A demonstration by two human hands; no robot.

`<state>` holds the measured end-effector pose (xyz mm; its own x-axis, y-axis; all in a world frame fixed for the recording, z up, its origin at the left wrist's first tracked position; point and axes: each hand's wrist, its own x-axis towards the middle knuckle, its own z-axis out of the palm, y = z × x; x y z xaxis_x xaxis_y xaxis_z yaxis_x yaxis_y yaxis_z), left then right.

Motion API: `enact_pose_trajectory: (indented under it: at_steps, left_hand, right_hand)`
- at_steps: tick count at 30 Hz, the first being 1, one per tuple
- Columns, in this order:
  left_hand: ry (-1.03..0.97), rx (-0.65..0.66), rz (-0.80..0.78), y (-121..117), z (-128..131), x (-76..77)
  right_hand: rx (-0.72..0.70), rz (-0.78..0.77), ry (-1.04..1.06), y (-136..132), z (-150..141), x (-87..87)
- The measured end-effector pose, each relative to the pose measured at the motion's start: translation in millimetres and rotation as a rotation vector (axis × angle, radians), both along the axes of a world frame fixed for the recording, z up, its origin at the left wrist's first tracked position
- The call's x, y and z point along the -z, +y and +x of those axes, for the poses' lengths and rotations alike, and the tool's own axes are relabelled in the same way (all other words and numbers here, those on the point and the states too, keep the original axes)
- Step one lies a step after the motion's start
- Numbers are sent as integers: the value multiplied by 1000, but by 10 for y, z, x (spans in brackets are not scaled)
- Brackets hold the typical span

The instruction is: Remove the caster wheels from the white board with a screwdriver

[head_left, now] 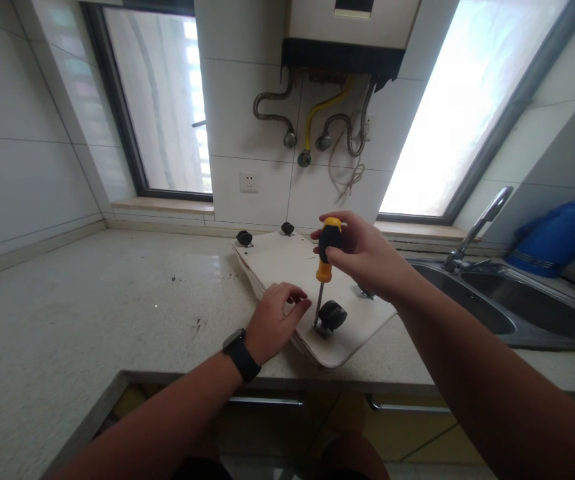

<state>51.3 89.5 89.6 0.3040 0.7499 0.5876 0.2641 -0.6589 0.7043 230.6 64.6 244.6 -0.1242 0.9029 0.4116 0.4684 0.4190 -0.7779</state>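
A yellow-and-black screwdriver (330,250) stands nearly upright in my right hand (362,253), whose fingers and thumb wrap its handle. Its tip meets the metal plate of a black caster wheel (333,314) at the near corner of a pale board (272,257). My left hand (277,319), with a black watch (241,355) on the wrist, is by the board's left edge, left of the screwdriver shaft. Its fingers are loosely curled, a small gap parts thumb and index, and I see nothing between them. Two more black casters (244,237) sit at the far end; another is partly hidden behind my right hand.
The board lies wheels-up on a speckled countertop (157,293). To the right are a steel double sink (467,300) with a faucet (482,220) and a blue object (550,237). A water heater (350,30) with pipes hangs above. Cabinet handles (267,401) show below the counter edge.
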Motion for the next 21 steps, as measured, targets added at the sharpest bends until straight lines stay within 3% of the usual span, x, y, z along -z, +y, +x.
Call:
enact_pose_trajectory:
  at_steps: [5,8,11,15,21]
  left_hand:
    - [291,8,335,-42,-476,356]
    - [414,71,446,-71,-724,649]
    - [565,148,547,-88,-897,848]
    - [703,204,564,-80,-988,918]
    - [750,214,551,-94,-951,911]
  right_hand:
    - [84,48,-69,26,13,77]
    - [160,66,-178,13,-19,79]
    - [163,74,-261,-4,-45,37]
    - [84,21,-210,-17,-14,-46]
    - [-7,-66,-34,-35,36,-59]
